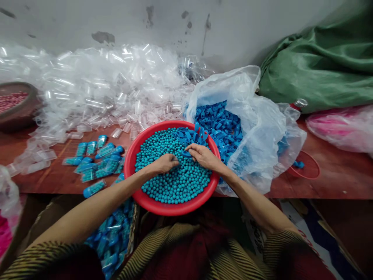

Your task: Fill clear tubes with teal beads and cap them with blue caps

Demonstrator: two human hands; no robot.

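A red round basin (145,202) full of small teal balls (175,182) rests at the table's near edge. A heap of blue caps (190,136) lies in its far part. My left hand (163,163) is curled, fingers down among the balls, and what it holds is hidden. My right hand (204,155) lies beside it, fingers pinched on a blue cap at the edge of the cap heap.
A clear bag of blue caps (224,124) sits right of the basin. Clear tubes (101,89) are piled at the back. Filled capped tubes (99,163) lie left, more below in a box (113,237). A green sack (320,66), a pink bag (340,128) and a small red lid (305,167) are right.
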